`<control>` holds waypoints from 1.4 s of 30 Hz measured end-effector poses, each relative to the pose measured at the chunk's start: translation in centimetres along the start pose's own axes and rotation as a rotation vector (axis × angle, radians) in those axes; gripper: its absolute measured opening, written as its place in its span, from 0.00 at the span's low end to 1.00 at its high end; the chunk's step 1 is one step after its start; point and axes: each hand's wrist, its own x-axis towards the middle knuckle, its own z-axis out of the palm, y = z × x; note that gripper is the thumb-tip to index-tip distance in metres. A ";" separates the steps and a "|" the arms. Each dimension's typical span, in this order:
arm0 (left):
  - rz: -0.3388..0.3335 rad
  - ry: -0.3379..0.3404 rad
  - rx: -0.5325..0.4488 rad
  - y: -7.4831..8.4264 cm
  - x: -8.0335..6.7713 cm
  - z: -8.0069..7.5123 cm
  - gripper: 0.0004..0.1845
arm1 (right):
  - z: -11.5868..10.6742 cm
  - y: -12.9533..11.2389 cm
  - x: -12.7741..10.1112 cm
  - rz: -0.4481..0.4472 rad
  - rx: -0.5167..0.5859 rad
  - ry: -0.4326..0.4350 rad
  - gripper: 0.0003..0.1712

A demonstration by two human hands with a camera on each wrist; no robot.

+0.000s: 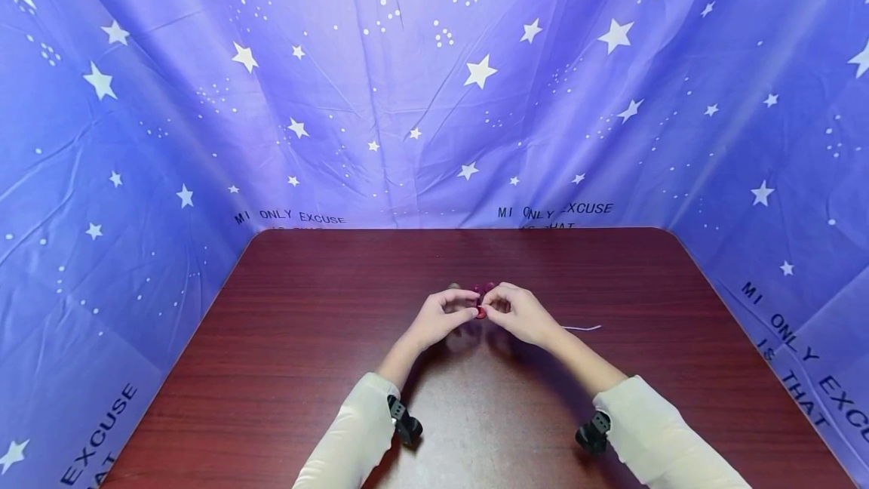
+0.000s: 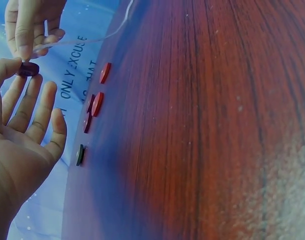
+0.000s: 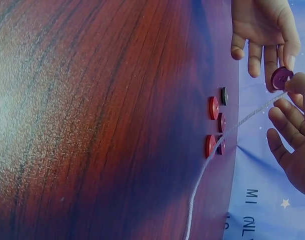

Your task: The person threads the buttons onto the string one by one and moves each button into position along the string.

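A dark purple round button (image 2: 29,70) is pinched between the thumb and a finger of my left hand (image 1: 437,317); the other fingers spread apart in the left wrist view. Right at the button's face, the thumb and fingertips of my right hand (image 1: 521,313) pinch a white string (image 3: 248,117). Whether the string passes through a hole, I cannot tell, as fingertips cover that spot. From the right hand the string trails down onto the table. Beneath the hands lie red buttons (image 3: 213,108), purple buttons (image 3: 221,122) and a dark green button (image 3: 224,95).
The dark red wood-grain table (image 1: 305,368) has its far edge beyond the hands. A blue cloth with white stars (image 1: 380,96) hangs around its back and sides. Black wrist cameras (image 1: 406,422) sit at both cuffs. The string's tail (image 1: 582,328) shows to the right.
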 end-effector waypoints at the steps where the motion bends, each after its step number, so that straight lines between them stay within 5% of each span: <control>1: 0.005 0.001 0.002 0.0 0.0 0.0 0.18 | 0.0 0.0 0.0 -0.002 -0.001 0.001 0.04; 42: 0.031 -0.004 0.000 0.2 -0.2 0.1 0.19 | 0.0 -0.2 0.0 0.015 -0.010 -0.014 0.03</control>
